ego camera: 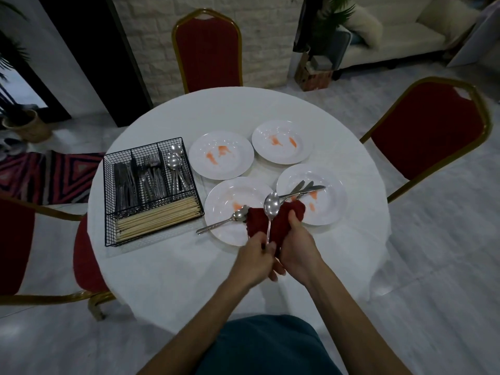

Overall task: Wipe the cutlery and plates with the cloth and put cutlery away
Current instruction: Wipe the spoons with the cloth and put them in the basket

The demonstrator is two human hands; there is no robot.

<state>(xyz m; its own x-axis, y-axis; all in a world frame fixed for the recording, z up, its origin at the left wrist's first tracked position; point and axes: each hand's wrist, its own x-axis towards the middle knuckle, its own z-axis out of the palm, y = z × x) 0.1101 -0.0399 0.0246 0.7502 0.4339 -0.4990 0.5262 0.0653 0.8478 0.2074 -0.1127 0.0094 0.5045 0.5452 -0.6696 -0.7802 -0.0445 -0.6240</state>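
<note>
My left hand (255, 257) pinches the handle end of a steel spoon (271, 205), whose bowl points away from me. Behind the spoon hangs a dark red cloth (284, 220), gripped by my right hand (297, 243). A second spoon (224, 221) lies across the near left plate (230, 234). Several pieces of cutlery (304, 189) rest on the near right plate (331, 209). Two more white plates (220, 155) (281, 142) with orange smears sit further back. A black wire cutlery basket (151, 190) on the left holds knives, forks, spoons and chopsticks.
The round table (270, 109) has a white cloth. Red chairs with gold frames stand at the far side (207, 50), at the right (430, 131) and at the near left (16, 247). A sofa (392, 39) is at the back right.
</note>
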